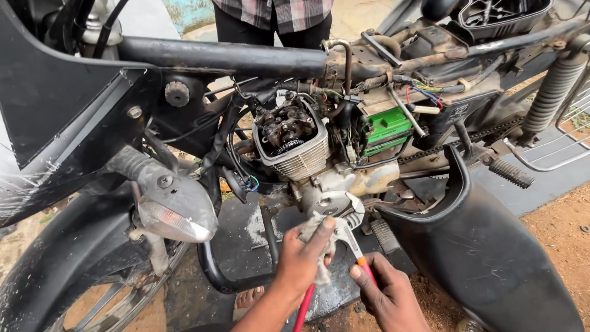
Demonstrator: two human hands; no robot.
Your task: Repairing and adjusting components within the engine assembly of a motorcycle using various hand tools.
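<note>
A stripped motorcycle fills the view, its engine [294,142] open at the top so the valve gear shows. My left hand [301,258] presses a dirty grey rag [313,229] against the lower engine case [335,197] and also closes on one red handle of the pliers [344,237]. My right hand [390,295] holds the other red handle just below the metal jaws. The jaws of the pliers reach up to a part on the engine case. What the jaws bite on is hidden by the rag.
A turn signal lamp [175,212] and front wheel [80,264] sit at the left. A black side cover [485,252] leans at the right. A green battery [386,130] sits behind the engine. Another person in a checked shirt [273,15] stands beyond the frame tube [221,56]. A foot [246,301] shows below.
</note>
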